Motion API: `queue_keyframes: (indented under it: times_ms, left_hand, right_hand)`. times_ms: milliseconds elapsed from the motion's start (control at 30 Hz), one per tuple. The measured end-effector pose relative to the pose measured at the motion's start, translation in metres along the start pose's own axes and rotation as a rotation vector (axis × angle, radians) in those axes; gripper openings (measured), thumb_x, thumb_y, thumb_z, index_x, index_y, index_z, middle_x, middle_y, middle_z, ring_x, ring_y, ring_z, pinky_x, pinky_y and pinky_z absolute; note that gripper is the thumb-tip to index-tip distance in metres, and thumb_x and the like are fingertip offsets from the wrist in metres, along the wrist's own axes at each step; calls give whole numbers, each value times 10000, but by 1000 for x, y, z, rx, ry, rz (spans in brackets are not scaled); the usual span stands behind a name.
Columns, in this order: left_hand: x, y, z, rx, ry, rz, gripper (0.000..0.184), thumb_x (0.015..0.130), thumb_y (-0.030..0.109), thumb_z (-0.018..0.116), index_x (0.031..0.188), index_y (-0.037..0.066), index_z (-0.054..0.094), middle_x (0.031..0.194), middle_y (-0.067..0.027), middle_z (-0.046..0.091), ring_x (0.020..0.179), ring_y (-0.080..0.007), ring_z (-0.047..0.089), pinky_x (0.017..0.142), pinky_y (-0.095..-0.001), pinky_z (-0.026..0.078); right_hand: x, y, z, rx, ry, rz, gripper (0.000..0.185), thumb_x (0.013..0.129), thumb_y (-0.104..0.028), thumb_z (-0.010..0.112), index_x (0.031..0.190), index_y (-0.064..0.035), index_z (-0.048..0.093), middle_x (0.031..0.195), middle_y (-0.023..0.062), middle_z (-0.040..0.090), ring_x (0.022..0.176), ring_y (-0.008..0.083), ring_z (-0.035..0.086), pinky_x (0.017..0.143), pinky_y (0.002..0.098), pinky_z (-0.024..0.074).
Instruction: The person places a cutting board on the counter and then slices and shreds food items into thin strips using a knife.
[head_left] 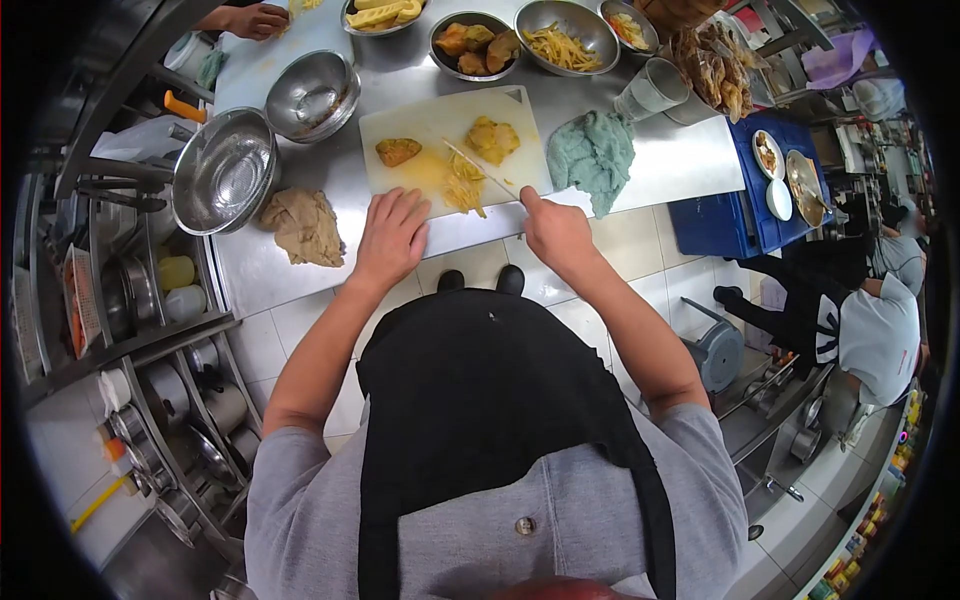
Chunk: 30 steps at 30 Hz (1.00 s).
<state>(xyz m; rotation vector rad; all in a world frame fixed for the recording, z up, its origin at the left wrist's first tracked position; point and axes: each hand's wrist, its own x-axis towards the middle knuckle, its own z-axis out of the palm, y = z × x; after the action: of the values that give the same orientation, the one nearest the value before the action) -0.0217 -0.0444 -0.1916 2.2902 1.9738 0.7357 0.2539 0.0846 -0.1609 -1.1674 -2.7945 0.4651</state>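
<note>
My right hand [556,232] grips a knife [482,169] whose thin blade slants up and left over the white cutting board [395,125]. Under and beside the blade lies a small pile of yellow strips [462,190]. My left hand [394,235] rests on the near left edge of the board, fingers stretched out, with nothing visible in it. Above that hand sits an orange-brown piece of food [399,151]. A larger yellow chunk [492,140] lies to the right of the blade. The exact kind of food is unclear.
Metal bowls of food [475,45] line the back; two more bowls [225,170] stand at left. A green cloth [592,160] and brown cloth [303,228] flank the board. Another person's hand [258,20] is at upper left; a person [875,335] bends at right.
</note>
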Motion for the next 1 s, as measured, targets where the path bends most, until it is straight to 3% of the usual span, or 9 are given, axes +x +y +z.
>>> queue_keyframes:
  times_ms: [200, 433, 533, 667, 800, 900, 967, 1000]
  left_hand:
    - [-26, -2, -1, 14, -39, 45, 412, 862, 56, 680, 1274, 39, 668, 1392, -139, 622, 1303, -375, 545, 1152, -536, 399]
    - [-16, -13, -9, -18, -39, 110, 371, 845, 62, 709, 1215, 45, 686, 1331, -142, 628, 1285, -372, 542, 1130, -530, 409]
    - [-21, -15, -13, -11, 34, -31, 353, 857, 122, 755, 1196, 38, 702, 1313, -159, 628, 1278, -400, 538, 1119, -531, 423]
    - [-24, -16, -10, -16, 75, -151, 378, 838, 185, 804, 1173, 41, 705, 1300, -169, 624, 1271, -409, 537, 1108, -507, 435]
    - [-26, -19, -7, -26, 105, -143, 380, 824, 183, 812, 1161, 48, 699, 1291, -166, 620, 1246, -423, 541, 1092, -524, 444]
    - [-31, -18, -1, -31, 113, -167, 384, 836, 173, 809, 1183, 54, 695, 1335, -165, 616, 1284, -430, 527, 1116, -530, 432]
    - [-32, -18, 1, -23, 116, -165, 392, 840, 165, 804, 1198, 56, 688, 1342, -167, 612, 1291, -429, 521, 1124, -535, 425]
    - [-32, -17, 1, -23, 124, -167, 389, 843, 160, 800, 1199, 55, 686, 1340, -169, 612, 1289, -427, 521, 1123, -539, 424]
  right_hand:
    - [3, -1, 7, 46, 36, -6, 236, 902, -73, 577, 1129, -50, 516, 747, 153, 690, 688, 381, 704, 605, 514, 546]
    - [22, 6, -8, -22, 38, -48, 261, 894, -62, 570, 1153, -90, 568, 789, 133, 699, 715, 382, 707, 613, 504, 556]
    - [48, 8, -26, -57, 97, -109, 221, 896, -69, 569, 1111, -112, 594, 796, 122, 705, 713, 373, 709, 615, 498, 560]
    - [99, 22, -40, -176, -25, -143, 265, 919, -78, 553, 1163, -133, 640, 861, 109, 747, 766, 358, 736, 648, 493, 578]
    - [148, 42, -35, -148, -76, -235, 269, 912, -231, 614, 1168, -163, 662, 917, 141, 763, 817, 384, 744, 723, 519, 593]
    - [161, 48, -42, -109, -122, -205, 395, 863, -410, 637, 1123, -115, 673, 885, 182, 754, 836, 404, 745, 757, 546, 593]
    - [163, 60, -27, -77, -36, -291, 393, 866, -420, 625, 1066, -86, 683, 850, 179, 744, 797, 411, 733, 759, 536, 591]
    - [162, 56, -27, -172, 23, -313, 304, 880, -349, 632, 1006, -76, 679, 837, 176, 737, 818, 402, 730, 797, 501, 583]
